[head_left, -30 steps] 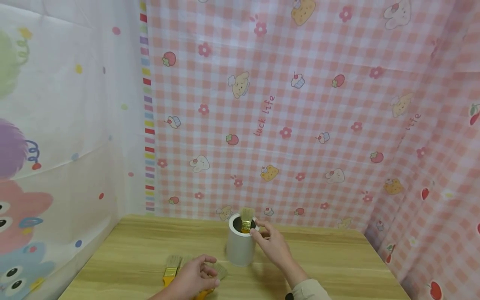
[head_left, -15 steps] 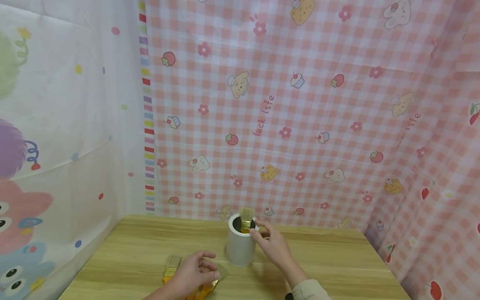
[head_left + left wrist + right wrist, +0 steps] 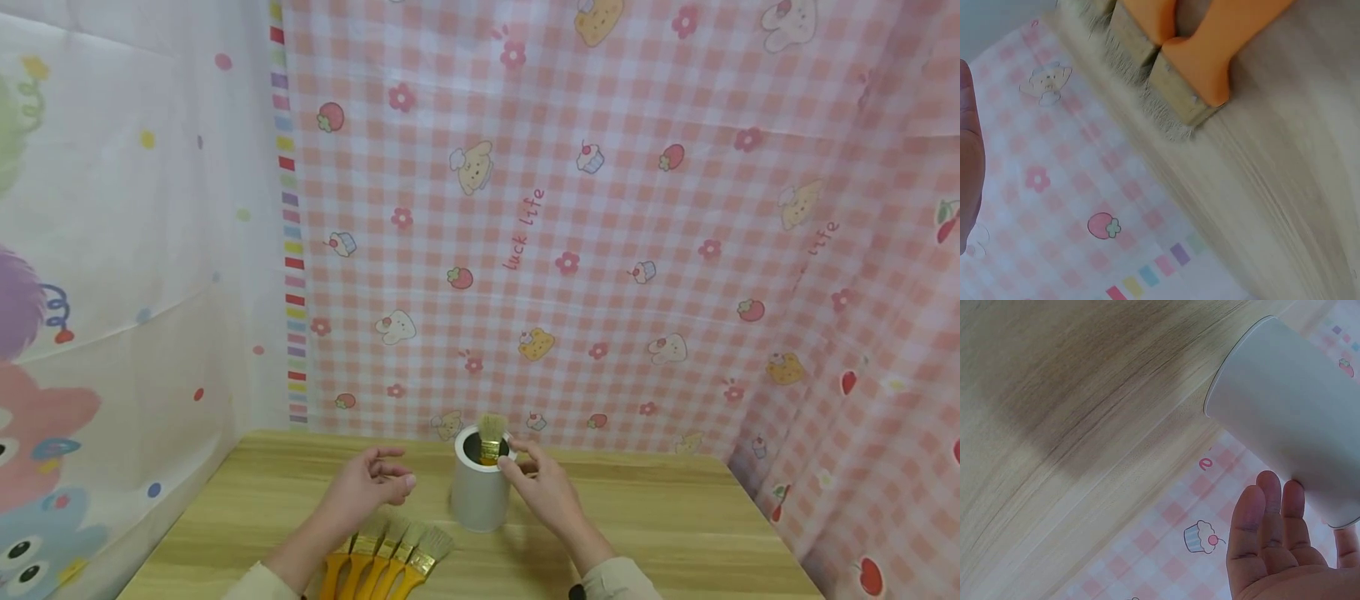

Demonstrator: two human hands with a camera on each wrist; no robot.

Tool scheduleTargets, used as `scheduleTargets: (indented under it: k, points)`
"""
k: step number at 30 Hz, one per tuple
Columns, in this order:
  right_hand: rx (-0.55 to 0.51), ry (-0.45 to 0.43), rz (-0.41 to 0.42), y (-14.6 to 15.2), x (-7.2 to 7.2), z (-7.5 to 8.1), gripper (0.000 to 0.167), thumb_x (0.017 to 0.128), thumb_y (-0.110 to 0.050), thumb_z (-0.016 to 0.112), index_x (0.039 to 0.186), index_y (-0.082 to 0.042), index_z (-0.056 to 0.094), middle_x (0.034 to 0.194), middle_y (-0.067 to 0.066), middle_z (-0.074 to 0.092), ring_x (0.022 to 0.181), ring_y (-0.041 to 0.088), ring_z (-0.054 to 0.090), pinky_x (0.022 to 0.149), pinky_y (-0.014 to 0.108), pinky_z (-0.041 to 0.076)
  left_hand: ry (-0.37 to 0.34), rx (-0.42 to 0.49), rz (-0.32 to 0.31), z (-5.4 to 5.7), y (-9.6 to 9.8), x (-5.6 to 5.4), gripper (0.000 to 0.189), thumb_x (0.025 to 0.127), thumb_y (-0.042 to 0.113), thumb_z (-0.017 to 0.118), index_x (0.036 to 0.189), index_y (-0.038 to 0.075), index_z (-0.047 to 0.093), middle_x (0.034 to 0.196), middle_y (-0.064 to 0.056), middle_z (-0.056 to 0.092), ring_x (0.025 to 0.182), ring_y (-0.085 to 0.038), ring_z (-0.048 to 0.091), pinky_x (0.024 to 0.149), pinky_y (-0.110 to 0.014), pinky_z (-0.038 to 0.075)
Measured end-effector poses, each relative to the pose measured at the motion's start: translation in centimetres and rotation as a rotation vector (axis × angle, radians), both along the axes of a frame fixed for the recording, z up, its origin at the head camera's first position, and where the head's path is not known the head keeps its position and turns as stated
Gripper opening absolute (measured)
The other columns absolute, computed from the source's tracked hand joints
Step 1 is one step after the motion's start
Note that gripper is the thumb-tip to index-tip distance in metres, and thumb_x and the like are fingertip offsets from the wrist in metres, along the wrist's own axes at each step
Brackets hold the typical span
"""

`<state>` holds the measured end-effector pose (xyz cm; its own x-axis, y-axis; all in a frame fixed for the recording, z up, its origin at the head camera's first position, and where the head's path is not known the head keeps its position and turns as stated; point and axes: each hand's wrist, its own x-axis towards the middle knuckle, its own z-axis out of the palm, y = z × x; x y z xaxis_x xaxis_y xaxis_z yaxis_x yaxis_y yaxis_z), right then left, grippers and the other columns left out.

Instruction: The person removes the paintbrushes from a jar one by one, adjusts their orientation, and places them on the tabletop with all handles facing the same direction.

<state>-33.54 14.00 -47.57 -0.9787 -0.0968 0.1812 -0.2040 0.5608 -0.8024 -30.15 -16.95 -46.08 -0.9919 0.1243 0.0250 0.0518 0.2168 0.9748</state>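
Note:
A light grey cylindrical can [image 3: 480,502] stands upright on the wooden table, dark inside. One paintbrush [image 3: 491,432] leans in it, bristles up. At the can's right side is my right hand [image 3: 547,490], its thumb and index fingertips right at the rim. The right wrist view shows its other fingers loosely extended along the can's wall [image 3: 1291,406]. Left of the can hovers my left hand [image 3: 369,483], fingers relaxed and holding nothing. Several paintbrushes with orange handles [image 3: 408,579] lie fanned out just below it; their metal ferrules [image 3: 1188,94] appear close up in the left wrist view.
A pink checked cloth [image 3: 570,308] with cartoon prints hangs behind the table's back edge [image 3: 637,460]. To the left hangs a white patterned cloth [image 3: 150,275]. More printed cloth [image 3: 900,375] borders the right side.
My left hand has risen forward and left, away from over the paintbrushes, uncovering more of them. My right hand stays at the can's rim, and the brush in the can has not moved.

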Motion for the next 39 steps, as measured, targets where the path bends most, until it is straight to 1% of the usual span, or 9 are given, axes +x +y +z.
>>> scheduleTargets:
  k: [5,9,12,15,20,24,27,34,39]
  points:
    - [0.014,0.005,-0.001,-0.1,-0.2,0.0,0.048,0.104,-0.054,0.065,0.146,-0.031,0.063,0.13,0.01,0.077,0.119,0.027,0.071,0.09,0.051,0.06,0.003,0.031,0.015,0.8,0.1,-0.7,0.061,0.099,0.028,0.08,0.149,0.007,0.055,0.127,-0.015,0.074,0.095,-0.024,0.076,0.093,-0.048,0.064]
    - [0.022,0.006,0.003,-0.1,-0.2,0.0,0.048,0.104,-0.054,0.065,0.146,-0.03,0.063,0.129,0.01,0.077,0.119,0.027,0.072,0.089,0.051,0.06,0.026,0.031,0.039,1.4,1.2,-1.3,0.052,0.099,0.026,0.079,0.146,0.012,0.06,0.124,-0.008,0.076,0.101,-0.021,0.074,0.091,-0.044,0.064]
    - [0.026,0.007,0.005,-0.1,-0.2,0.0,0.048,0.105,-0.054,0.064,0.146,-0.03,0.063,0.129,0.01,0.077,0.119,0.027,0.071,0.09,0.051,0.06,0.062,0.016,0.052,1.7,2.3,-2.0,0.052,0.098,0.028,0.08,0.144,0.013,0.062,0.124,-0.006,0.076,0.109,-0.02,0.072,0.094,-0.043,0.063]
    - [0.029,0.009,0.003,0.0,-0.1,-0.1,0.049,0.105,-0.054,0.064,0.146,-0.029,0.063,0.129,0.01,0.077,0.119,0.027,0.071,0.091,0.052,0.06,0.098,0.015,0.049,1.9,3.6,-2.6,0.053,0.098,0.029,0.081,0.144,0.012,0.063,0.128,-0.008,0.076,0.117,-0.024,0.07,0.1,-0.046,0.061]
    - [0.016,0.011,0.001,0.0,0.0,-0.1,0.049,0.105,-0.054,0.064,0.146,-0.028,0.063,0.129,0.011,0.077,0.119,0.029,0.072,0.091,0.053,0.06,0.144,-0.01,0.045,2.2,5.6,-3.6,0.054,0.097,0.028,0.082,0.145,0.011,0.063,0.139,-0.015,0.071,0.132,-0.038,0.061,0.106,-0.055,0.055]
    - [0.007,0.014,0.001,0.2,0.0,-0.1,0.049,0.104,-0.053,0.065,0.146,-0.028,0.064,0.127,0.011,0.077,0.118,0.029,0.072,0.09,0.052,0.061,0.139,-0.028,0.035,2.3,7.3,-4.5,0.061,0.097,0.03,0.082,0.15,0.012,0.059,0.148,-0.019,0.065,0.143,-0.047,0.051,0.112,-0.064,0.049]
    - [0.003,0.014,0.008,0.3,0.0,-0.1,0.05,0.104,-0.054,0.065,0.146,-0.027,0.063,0.128,0.011,0.077,0.118,0.029,0.072,0.09,0.053,0.061,0.123,-0.045,0.033,2.2,8.5,-5.1,0.066,0.096,0.031,0.082,0.154,0.011,0.056,0.153,-0.019,0.061,0.15,-0.049,0.045,0.117,-0.066,0.045]
    - [-0.01,0.009,0.021,0.4,0.1,0.0,0.051,0.104,-0.055,0.065,0.147,-0.027,0.063,0.129,0.013,0.076,0.119,0.03,0.071,0.089,0.054,0.061,0.122,-0.124,0.062,1.7,10.3,-6.1,0.068,0.094,0.034,0.085,0.152,0.009,0.058,0.154,-0.019,0.06,0.144,-0.044,0.054,0.115,-0.06,0.049]
    - [-0.011,0.013,0.029,0.3,0.1,0.1,0.05,0.104,-0.054,0.065,0.146,-0.026,0.063,0.128,0.013,0.076,0.117,0.029,0.071,0.087,0.051,0.061,0.16,-0.155,0.091,1.4,10.9,-6.8,0.064,0.094,0.032,0.085,0.147,0.005,0.063,0.15,-0.02,0.064,0.14,-0.042,0.058,0.115,-0.058,0.049]
